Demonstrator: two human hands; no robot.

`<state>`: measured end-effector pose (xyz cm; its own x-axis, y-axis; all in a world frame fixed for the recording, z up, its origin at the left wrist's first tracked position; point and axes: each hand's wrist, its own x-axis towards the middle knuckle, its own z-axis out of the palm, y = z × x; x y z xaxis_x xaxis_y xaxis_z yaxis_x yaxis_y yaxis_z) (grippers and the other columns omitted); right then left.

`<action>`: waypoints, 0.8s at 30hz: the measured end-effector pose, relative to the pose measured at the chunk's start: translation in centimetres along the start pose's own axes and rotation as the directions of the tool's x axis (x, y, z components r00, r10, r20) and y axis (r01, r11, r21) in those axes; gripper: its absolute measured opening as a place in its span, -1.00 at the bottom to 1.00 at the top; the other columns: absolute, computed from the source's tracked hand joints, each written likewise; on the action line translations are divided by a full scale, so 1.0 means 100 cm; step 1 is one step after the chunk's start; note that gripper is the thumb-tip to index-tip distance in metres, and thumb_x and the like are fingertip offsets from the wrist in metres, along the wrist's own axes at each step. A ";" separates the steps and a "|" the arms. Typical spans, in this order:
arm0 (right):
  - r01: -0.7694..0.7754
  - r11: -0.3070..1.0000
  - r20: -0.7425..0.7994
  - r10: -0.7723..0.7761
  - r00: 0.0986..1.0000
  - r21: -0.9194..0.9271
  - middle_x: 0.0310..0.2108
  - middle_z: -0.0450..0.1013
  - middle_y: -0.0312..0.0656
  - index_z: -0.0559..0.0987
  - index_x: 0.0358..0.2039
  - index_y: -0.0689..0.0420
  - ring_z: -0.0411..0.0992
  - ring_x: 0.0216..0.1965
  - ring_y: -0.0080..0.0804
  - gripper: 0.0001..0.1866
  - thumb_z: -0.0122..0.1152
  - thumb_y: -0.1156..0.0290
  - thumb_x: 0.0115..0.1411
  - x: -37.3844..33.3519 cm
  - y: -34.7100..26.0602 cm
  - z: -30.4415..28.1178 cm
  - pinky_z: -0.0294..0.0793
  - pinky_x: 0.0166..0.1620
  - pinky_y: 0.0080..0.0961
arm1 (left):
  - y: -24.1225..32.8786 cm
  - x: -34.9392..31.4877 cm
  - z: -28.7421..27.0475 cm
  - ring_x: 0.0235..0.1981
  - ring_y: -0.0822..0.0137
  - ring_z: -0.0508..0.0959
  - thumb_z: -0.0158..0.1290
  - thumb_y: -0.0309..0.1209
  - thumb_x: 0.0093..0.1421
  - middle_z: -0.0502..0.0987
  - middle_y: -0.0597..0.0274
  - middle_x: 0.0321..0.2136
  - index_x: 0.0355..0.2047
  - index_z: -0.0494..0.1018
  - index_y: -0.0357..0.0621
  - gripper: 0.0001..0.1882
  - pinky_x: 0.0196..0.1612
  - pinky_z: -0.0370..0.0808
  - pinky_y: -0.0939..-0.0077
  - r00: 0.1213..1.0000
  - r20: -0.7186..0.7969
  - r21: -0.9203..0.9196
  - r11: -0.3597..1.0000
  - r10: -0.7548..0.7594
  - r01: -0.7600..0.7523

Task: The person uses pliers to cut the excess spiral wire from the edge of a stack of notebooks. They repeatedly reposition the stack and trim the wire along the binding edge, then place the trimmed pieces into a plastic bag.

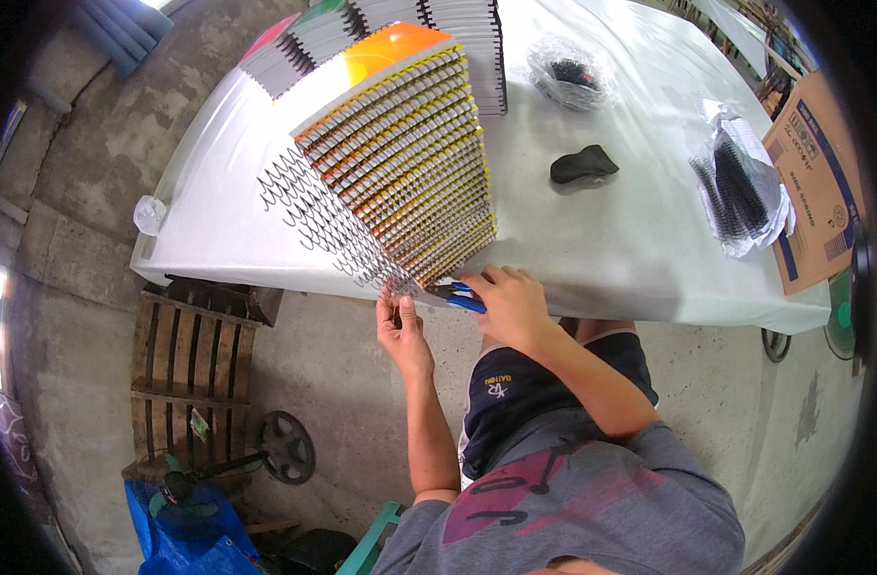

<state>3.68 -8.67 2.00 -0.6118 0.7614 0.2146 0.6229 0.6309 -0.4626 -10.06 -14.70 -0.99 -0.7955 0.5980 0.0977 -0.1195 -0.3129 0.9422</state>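
A tall stack of coil-bound notebooks point(400, 163) with an orange and yellow cover leans across the table's front edge. Loose ends of black spiral coils point(314, 220) stick out along its left side. At the stack's near corner, my left hand point(403, 331) is closed in a pinch on the end of a coil. My right hand point(515, 305) is wrapped round blue-handled pliers point(465, 299), whose dark jaws reach to the same corner, close by my left fingertips. Whether the jaws touch the wire is too small to tell.
More bound books point(390, 48) stand behind. Right of the stack lie a black, soft-looking object point(584, 166), a clear plastic bag point(570, 74) and an opened wrapper of black coils point(740, 187). A cardboard box point(817, 182) stands at the right edge; a wooden pallet point(191, 369) is at lower left.
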 end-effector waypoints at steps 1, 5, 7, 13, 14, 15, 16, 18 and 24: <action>0.024 0.999 -0.056 -0.026 0.998 -0.033 -0.28 0.37 -0.20 0.45 -0.12 -0.02 0.38 -0.19 -0.22 -0.45 0.34 0.36 -0.22 -0.001 -0.001 -0.003 0.34 -0.10 -0.18 | -0.001 0.001 -0.003 -0.69 0.72 0.08 0.05 -0.34 0.20 0.26 0.57 -0.63 -0.17 0.40 -0.21 -0.75 -0.66 -0.03 0.77 0.999 0.037 0.010 1.000 -0.015 0.015; 0.027 0.995 -0.166 -0.043 0.985 -0.093 -0.19 0.32 -0.24 0.43 -0.05 -0.05 0.28 -0.06 -0.25 -0.40 0.36 0.34 -0.21 -0.003 -0.007 -0.012 0.18 0.02 -0.13 | -0.003 0.001 -0.010 -0.69 0.73 0.07 0.02 -0.32 0.22 0.26 0.56 -0.62 -0.16 0.39 -0.19 -0.75 -0.67 -0.04 0.77 0.989 0.141 0.022 0.999 -0.045 0.042; 0.001 0.995 -0.156 -0.017 0.988 -0.102 -0.16 0.30 -0.25 0.42 -0.03 -0.07 0.24 -0.03 -0.26 -0.39 0.36 0.32 -0.20 -0.001 -0.011 -0.011 0.13 0.05 -0.15 | -0.003 0.001 -0.009 -0.70 0.73 0.06 0.01 -0.31 0.23 0.26 0.56 -0.62 -0.18 0.39 -0.18 -0.76 -0.67 -0.04 0.77 0.986 0.160 0.011 0.999 -0.038 0.036; -0.004 0.996 -0.130 -0.008 0.991 -0.090 -0.22 0.33 -0.24 0.43 -0.07 -0.05 0.31 -0.10 -0.24 -0.42 0.35 0.31 -0.19 0.005 -0.015 -0.011 0.22 -0.03 -0.19 | 0.000 0.000 -0.004 -0.70 0.73 0.06 -0.01 -0.28 0.24 0.26 0.57 -0.62 -0.23 0.38 -0.16 -0.78 -0.66 -0.04 0.78 0.990 0.139 -0.010 0.999 -0.037 0.039; -0.003 0.999 -0.121 -0.003 0.993 -0.052 -0.23 0.34 -0.23 0.44 -0.08 -0.04 0.33 -0.13 -0.24 -0.43 0.35 0.31 -0.20 0.006 -0.014 -0.010 0.25 -0.06 -0.20 | -0.001 0.000 -0.006 -0.69 0.73 0.07 -0.01 -0.28 0.24 0.27 0.56 -0.61 -0.23 0.38 -0.17 -0.78 -0.66 -0.04 0.78 0.989 0.147 -0.012 0.999 -0.037 0.039; -0.003 1.000 -0.112 0.002 0.994 -0.014 -0.25 0.35 -0.22 0.44 -0.09 -0.04 0.36 -0.15 -0.23 -0.44 0.35 0.32 -0.20 0.007 -0.013 -0.010 0.28 -0.09 -0.21 | -0.002 0.000 -0.007 -0.69 0.73 0.07 -0.01 -0.28 0.24 0.28 0.55 -0.60 -0.22 0.38 -0.17 -0.77 -0.66 -0.03 0.78 0.987 0.154 -0.014 0.999 -0.037 0.039; 0.004 1.000 -0.114 -0.007 0.994 -0.021 -0.26 0.36 -0.21 0.44 -0.10 -0.05 0.37 -0.18 -0.22 -0.45 0.35 0.32 -0.20 0.007 -0.013 -0.008 0.30 -0.11 -0.23 | -0.003 0.000 -0.007 -0.69 0.73 0.07 -0.01 -0.28 0.24 0.29 0.54 -0.59 -0.22 0.38 -0.17 -0.77 -0.66 -0.03 0.78 0.988 0.148 -0.014 0.999 -0.037 0.040; 0.018 0.999 -0.117 -0.022 0.993 -0.035 -0.29 0.38 -0.20 0.45 -0.13 -0.05 0.41 -0.24 -0.21 -0.48 0.34 0.32 -0.20 0.006 -0.013 -0.004 0.36 -0.17 -0.26 | -0.005 -0.001 -0.006 -0.69 0.73 0.07 -0.01 -0.28 0.24 0.31 0.53 -0.57 -0.22 0.38 -0.18 -0.77 -0.66 -0.03 0.78 0.990 0.138 -0.014 0.999 -0.040 0.042; -0.045 0.999 0.043 0.044 0.998 0.021 -0.32 0.42 -0.18 0.46 -0.13 -0.06 0.45 -0.28 -0.17 -0.49 0.29 0.39 -0.20 0.010 -0.008 -0.001 0.43 -0.23 -0.26 | -0.005 -0.004 -0.002 -0.66 0.72 0.10 -0.05 -0.25 0.27 0.36 0.48 -0.48 -0.21 0.38 -0.18 -0.75 -0.64 -0.01 0.78 0.994 0.104 -0.056 0.998 -0.021 0.027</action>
<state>2.61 -8.44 2.68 -0.6037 0.7816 0.1570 0.6394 0.5924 -0.4902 -9.79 -14.96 -1.53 -0.7270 0.6777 0.1106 -0.1738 -0.3375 0.9251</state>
